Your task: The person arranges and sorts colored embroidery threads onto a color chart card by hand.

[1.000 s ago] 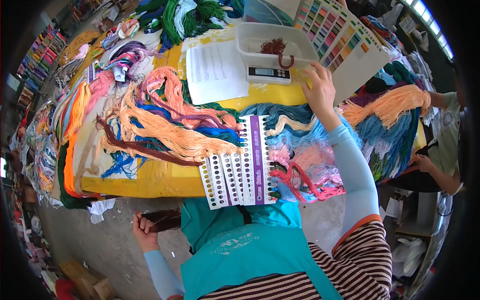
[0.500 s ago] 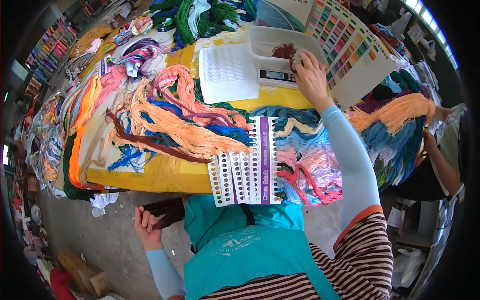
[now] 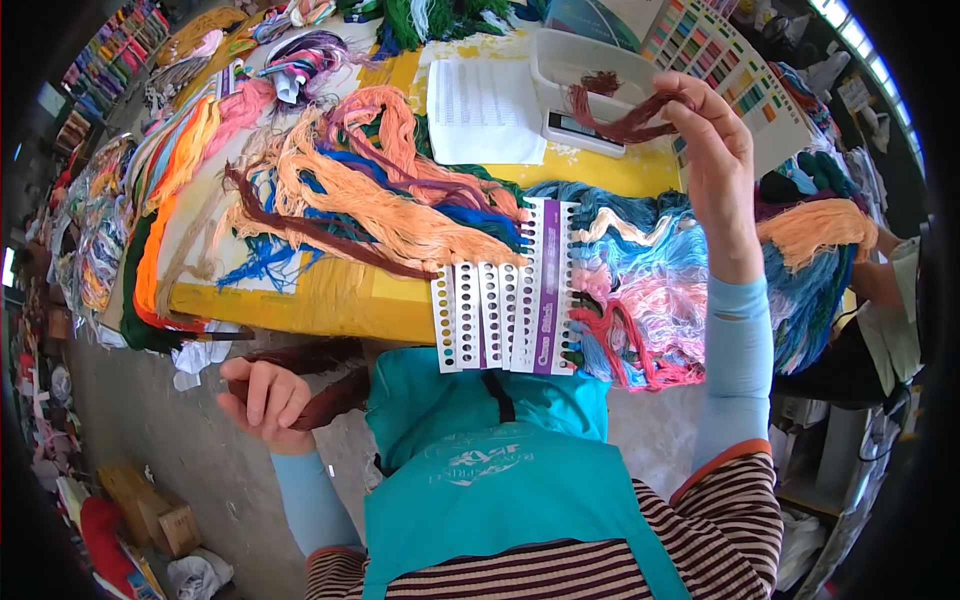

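Note:
My right hand (image 3: 718, 160) is raised at the right of the scale, its fingers pinched on a loop of reddish-brown thread (image 3: 632, 129) that hangs off to the left. Behind it, a small tuft of the same brown thread (image 3: 600, 83) lies in the white plastic tray (image 3: 545, 62). The digital scale (image 3: 578, 130) sits at the tray's front. Below the table's left front edge, my left hand (image 3: 266, 400) is closed around a dark brown skein (image 3: 338, 398), which stretches right toward the teal apron.
White punched thread cards (image 3: 510, 310) hold peach (image 3: 370, 200), blue and pink skeins across the yellow-topped table (image 3: 330, 318). A printed sheet (image 3: 485, 110) and a colour chart (image 3: 710, 50) lie behind. Another person's arm (image 3: 880, 285) shows at the right.
My right hand has lifted from the tray and moved right and toward me, with brown thread in its fingers. My left hand has shifted slightly left and up with the dark skein. The view has shifted.

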Demonstrator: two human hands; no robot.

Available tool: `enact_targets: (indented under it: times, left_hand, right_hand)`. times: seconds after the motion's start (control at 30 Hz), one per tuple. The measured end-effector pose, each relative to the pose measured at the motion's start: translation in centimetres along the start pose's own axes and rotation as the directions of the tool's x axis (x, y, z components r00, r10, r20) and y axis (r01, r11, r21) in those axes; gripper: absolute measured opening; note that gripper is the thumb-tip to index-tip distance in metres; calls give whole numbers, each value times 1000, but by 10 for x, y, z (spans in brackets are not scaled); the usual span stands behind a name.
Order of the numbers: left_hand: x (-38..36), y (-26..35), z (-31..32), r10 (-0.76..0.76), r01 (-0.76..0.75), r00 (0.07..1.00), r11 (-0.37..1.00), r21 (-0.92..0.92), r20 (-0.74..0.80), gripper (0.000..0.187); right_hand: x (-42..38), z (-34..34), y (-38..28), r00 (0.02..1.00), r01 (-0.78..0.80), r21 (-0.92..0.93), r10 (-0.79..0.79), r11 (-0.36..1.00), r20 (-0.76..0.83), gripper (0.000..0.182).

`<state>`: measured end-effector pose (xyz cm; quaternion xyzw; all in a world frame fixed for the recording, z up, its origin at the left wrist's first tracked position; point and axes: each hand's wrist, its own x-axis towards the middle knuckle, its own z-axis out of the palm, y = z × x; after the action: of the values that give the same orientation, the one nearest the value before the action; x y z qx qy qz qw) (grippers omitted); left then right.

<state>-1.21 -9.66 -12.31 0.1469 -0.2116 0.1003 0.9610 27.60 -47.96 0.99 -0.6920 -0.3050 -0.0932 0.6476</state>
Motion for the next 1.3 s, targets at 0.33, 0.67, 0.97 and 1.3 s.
enact_targets:
  times: [0.33, 0.67, 0.97, 1.3]
  left_hand:
    - [67, -102, 47, -561, 665, 716, 369, 649, -415, 30]
    - [69, -160, 12, -426, 602, 797, 612, 513, -427, 27]
    - [59, -172, 5, -263, 461, 885, 613, 641, -385, 23]
    - [57, -178, -1, -305, 530, 845, 579, 620, -438, 19]
  right_hand:
    - [-87, 80, -17, 801, -236, -134, 271, 962, 533, 11]
    - [-134, 102, -4, 698, -647, 125, 519, 752, 494, 17]
    - [-167, 114, 17, 774, -592, 84, 536, 802, 338, 15]
    - [-182, 117, 31, 751, -658, 270, 585, 703, 307, 15]
